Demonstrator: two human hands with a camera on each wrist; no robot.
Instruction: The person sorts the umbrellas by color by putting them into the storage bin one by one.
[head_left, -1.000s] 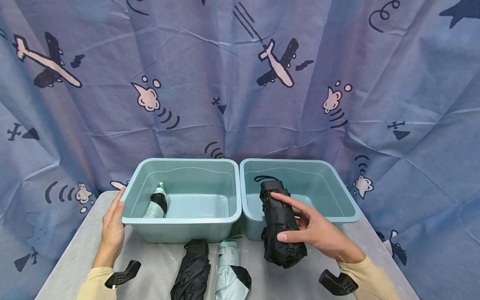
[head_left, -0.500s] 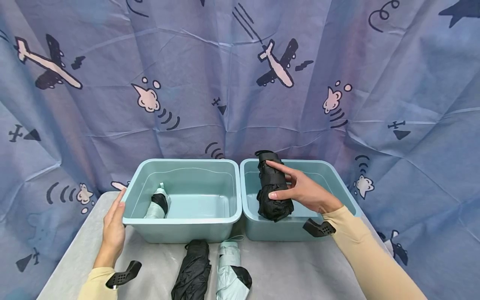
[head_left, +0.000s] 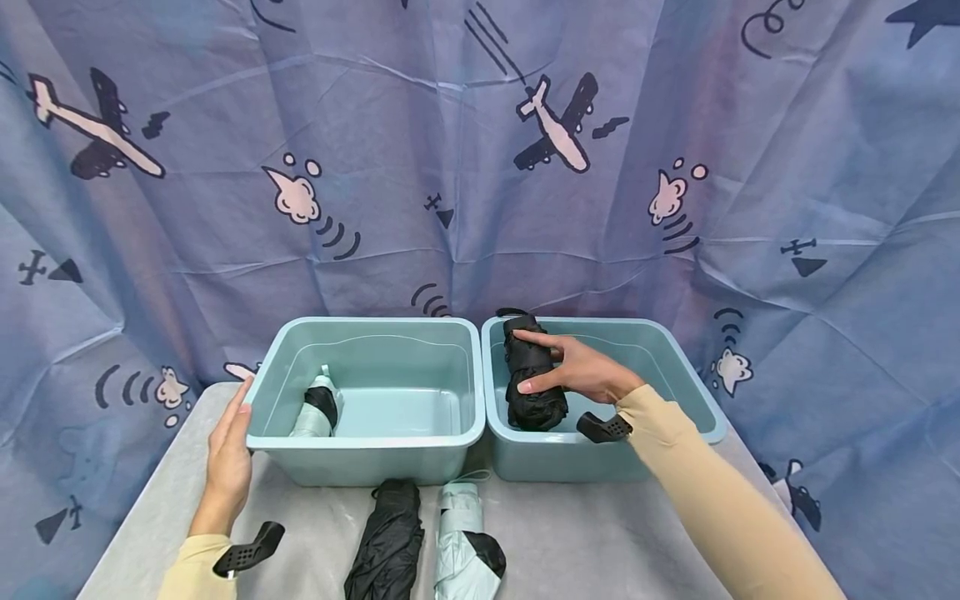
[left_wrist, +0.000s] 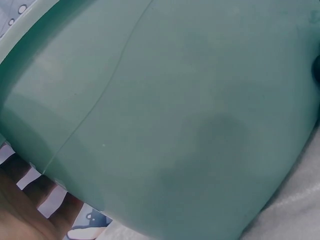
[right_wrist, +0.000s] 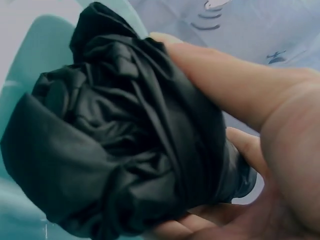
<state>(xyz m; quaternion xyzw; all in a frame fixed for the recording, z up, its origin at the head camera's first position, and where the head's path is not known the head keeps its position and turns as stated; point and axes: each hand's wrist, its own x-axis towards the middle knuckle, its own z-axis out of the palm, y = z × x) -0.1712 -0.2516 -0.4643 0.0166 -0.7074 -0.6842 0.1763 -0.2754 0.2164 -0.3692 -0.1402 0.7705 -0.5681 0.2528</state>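
Note:
My right hand [head_left: 581, 367] grips a folded black umbrella [head_left: 534, 379] over the left part of the right-hand bin [head_left: 570, 458]. In the right wrist view the umbrella's bunched cloth end [right_wrist: 120, 135] faces the camera, with thumb and fingers around its sides. My left hand [head_left: 227, 462] rests with straight fingers against the left side of the left-hand bin [head_left: 367, 462]. The left wrist view shows this bin's outer wall [left_wrist: 165, 110] and the fingers [left_wrist: 65, 212] at its edge. Inside that bin lies a folded light-green umbrella [head_left: 318, 407] with a black patch.
Two more folded umbrellas lie on the grey table [head_left: 600, 542] before the bins: a black umbrella [head_left: 386, 542] and a light-green umbrella [head_left: 467, 542]. The bins stand side by side. Behind them hangs a blue curtain [head_left: 450, 167] printed with planes.
My right hand has carried the black umbrella from in front of the right-hand bin up and over it, then left and slightly down. The left hand stays at the left-hand bin.

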